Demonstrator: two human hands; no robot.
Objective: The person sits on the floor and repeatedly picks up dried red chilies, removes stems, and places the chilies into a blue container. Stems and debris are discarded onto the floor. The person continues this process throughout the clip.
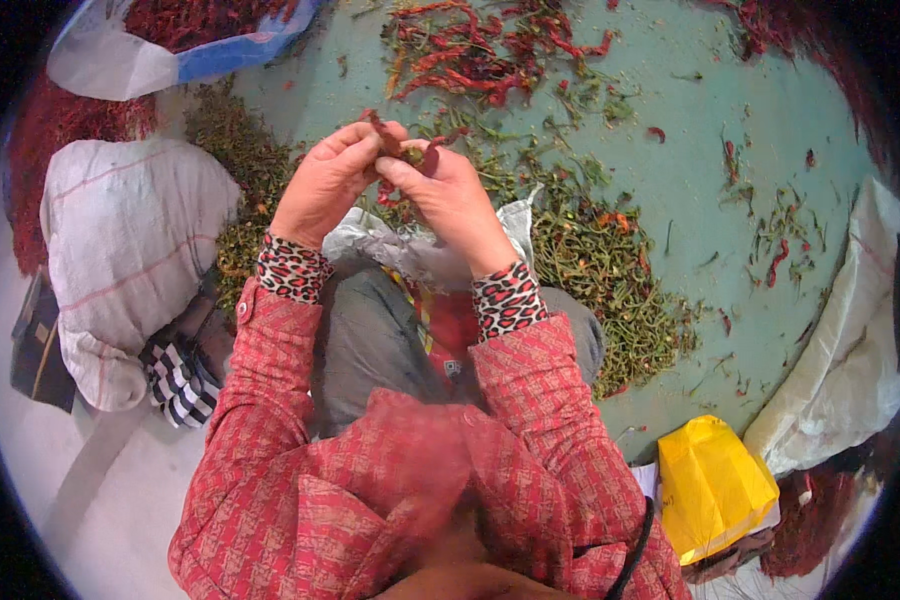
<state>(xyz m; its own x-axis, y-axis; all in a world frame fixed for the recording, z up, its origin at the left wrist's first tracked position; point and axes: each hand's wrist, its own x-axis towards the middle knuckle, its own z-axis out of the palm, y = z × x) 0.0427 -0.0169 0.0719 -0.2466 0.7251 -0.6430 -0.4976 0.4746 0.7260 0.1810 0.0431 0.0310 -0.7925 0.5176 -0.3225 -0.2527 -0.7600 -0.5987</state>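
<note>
My left hand [328, 180] pinches a dried red chili pepper [382, 132] between thumb and fingers. Close against it, my right hand [452, 200] is closed on dried chili too, with a dark red piece [431, 158] sticking up from its fingertips. The two thumbs nearly meet, and the fingers partly hide what lies between them. Below my hands, a whitish plastic sack [400, 250] opens between my knees. Beyond them, a loose heap of dried red chilies [470, 55] lies on the green surface.
Green chili stems [620, 300] are piled to the right of my knees. A white cloth-like sack [130, 230] bulges at the left, below a clear-and-blue bag [110, 60] of chilies. At lower right lie a yellow bag [712, 485] and a pale woven sack [835, 350].
</note>
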